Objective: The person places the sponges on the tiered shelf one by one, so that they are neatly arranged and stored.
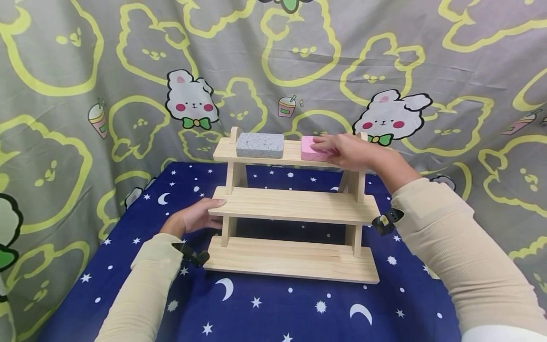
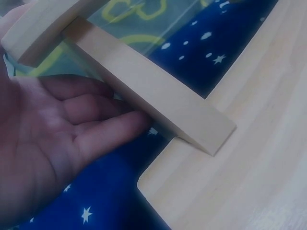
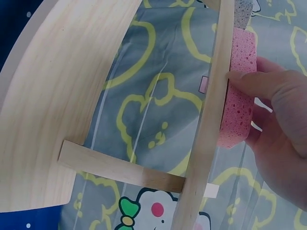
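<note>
Overall, a three-tier wooden shelf stood on a starry blue cloth. On the right half of the shelf's top board, the right hand pinched a pink sponge; a grey block lay on the left half. The left hand gripped the middle board at its left end, thumb on top.

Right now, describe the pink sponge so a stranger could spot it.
Find the three-tier wooden stand on the starry blue cloth. On its top shelf, the right hand holds the pink sponge. Its colour separates it from the speckled grey block to its left.
</note>
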Available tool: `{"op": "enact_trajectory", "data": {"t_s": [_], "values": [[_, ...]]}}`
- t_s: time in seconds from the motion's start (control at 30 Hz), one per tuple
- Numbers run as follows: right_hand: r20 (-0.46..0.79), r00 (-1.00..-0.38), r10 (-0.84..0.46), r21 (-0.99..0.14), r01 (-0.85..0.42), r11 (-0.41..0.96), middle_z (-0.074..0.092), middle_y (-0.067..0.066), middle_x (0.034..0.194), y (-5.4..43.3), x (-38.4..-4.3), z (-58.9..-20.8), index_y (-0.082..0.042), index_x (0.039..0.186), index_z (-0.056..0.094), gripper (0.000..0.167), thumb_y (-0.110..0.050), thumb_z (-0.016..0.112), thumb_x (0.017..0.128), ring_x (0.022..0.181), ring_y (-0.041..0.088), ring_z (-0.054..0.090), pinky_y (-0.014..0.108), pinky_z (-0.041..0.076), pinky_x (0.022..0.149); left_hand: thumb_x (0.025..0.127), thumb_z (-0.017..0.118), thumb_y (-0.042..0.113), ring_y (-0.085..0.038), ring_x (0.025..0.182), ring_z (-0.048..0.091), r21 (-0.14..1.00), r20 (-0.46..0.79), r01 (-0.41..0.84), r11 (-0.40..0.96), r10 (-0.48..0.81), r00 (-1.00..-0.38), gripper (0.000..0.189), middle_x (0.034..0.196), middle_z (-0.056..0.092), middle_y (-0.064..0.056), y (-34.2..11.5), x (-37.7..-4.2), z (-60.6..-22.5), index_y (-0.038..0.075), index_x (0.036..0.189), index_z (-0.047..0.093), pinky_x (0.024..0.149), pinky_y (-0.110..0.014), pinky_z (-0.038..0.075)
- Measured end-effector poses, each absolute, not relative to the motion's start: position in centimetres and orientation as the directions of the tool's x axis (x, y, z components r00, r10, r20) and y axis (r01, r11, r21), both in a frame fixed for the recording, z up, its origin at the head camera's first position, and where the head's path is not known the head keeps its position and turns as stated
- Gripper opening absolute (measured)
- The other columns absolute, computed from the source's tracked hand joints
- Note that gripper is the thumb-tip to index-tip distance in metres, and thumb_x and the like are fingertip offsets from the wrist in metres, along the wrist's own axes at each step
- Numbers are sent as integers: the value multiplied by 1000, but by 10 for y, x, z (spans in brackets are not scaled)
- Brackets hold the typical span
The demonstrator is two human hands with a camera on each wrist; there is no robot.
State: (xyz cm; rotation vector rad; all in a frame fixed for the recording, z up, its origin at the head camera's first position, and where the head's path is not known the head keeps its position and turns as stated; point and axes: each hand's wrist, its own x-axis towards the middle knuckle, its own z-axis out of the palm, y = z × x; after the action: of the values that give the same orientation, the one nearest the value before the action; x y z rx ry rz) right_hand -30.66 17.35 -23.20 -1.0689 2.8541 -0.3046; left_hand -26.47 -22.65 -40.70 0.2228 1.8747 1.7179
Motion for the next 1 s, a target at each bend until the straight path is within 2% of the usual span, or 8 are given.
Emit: {"op": "enact_trajectory", "data": {"t_s": [0.2, 0.33, 0.5, 0.77, 1.0], "values": [[-4, -777, -629, -217, -613, 759, 28, 8, 153, 178, -305, -234, -17, 143, 41, 58, -9, 61, 89, 141, 35, 21, 56, 25, 109, 94, 41, 33, -37, 123, 46, 952, -305, -261, 157, 491, -816, 64, 136, 41, -29, -226, -266, -408, -6, 142, 28, 97, -53, 43], [17, -787, -616, -216, -605, 766, 28, 10, 153, 182, -305, -236, -15, 142, 44, 57, -10, 63, 88, 141, 35, 21, 55, 25, 109, 94, 42, 34, -38, 123, 46, 952, -306, -262, 158, 490, -816, 64, 136, 41, -29, -226, -267, -409, -6, 142, 28, 97, -53, 43], [28, -794, -607, -218, -598, 771, 28, 10, 153, 189, -305, -236, -13, 141, 45, 55, -12, 63, 88, 142, 34, 19, 59, 20, 110, 94, 42, 35, -39, 123, 46, 951, -308, -264, 159, 494, -813, 64, 136, 42, -29, -227, -266, -408, -6, 142, 28, 97, -53, 43], [42, -818, -574, -269, -563, 781, 25, 9, 155, 202, -301, -235, -14, 142, 42, 59, -16, 65, 88, 141, 38, 19, 57, 25, 108, 94, 43, 35, -39, 124, 46, 952, -305, -260, 159, 500, -810, 65, 136, 41, -29, -227, -266, -407, -6, 142, 28, 97, -53, 43], [61, -837, -544, -285, -537, 794, 25, 10, 154, 216, -298, -237, -13, 143, 42, 59, -15, 64, 89, 140, 39, 20, 59, 22, 108, 93, 42, 35, -38, 122, 47, 952, -305, -263, 154, 500, -811, 65, 135, 42, -28, -227, -266, -407, -6, 142, 28, 97, -53, 43]]}}
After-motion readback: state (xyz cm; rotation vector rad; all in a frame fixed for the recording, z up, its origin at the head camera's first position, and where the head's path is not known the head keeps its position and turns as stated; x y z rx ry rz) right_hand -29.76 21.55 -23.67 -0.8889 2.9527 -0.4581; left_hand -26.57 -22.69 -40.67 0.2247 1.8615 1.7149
